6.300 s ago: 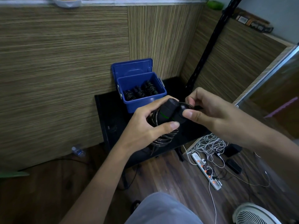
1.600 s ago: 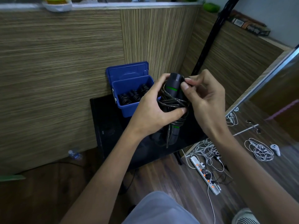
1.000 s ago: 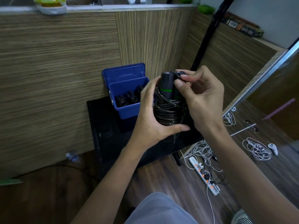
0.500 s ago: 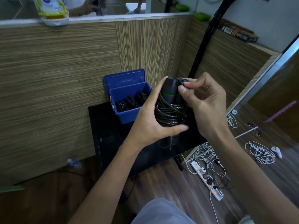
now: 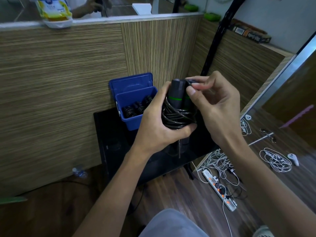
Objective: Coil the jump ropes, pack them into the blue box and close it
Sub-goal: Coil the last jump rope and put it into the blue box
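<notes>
A black jump rope (image 5: 177, 106) with green-ringed handles is coiled into a tight bundle, held upright in front of me. My left hand (image 5: 154, 124) grips the bundle from the left and below. My right hand (image 5: 213, 106) pinches the top of the second handle and the rope end between thumb and forefinger. Behind the hands, the blue box (image 5: 136, 98) stands open on a black table (image 5: 112, 144), its lid tipped back against the wall. Several coiled black ropes (image 5: 136, 108) lie inside it.
Striped wood panels close off the back and right. A black pole (image 5: 215, 40) rises behind the table. On the floor to the right lie a power strip (image 5: 219, 190), tangled white cables (image 5: 273, 159) and a plastic bottle (image 5: 78, 171) at left.
The rope went from a loose bundle low over the table to a tight coil lifted upright. In the last half second the hands have barely moved; the right fingers stay at the handle tops.
</notes>
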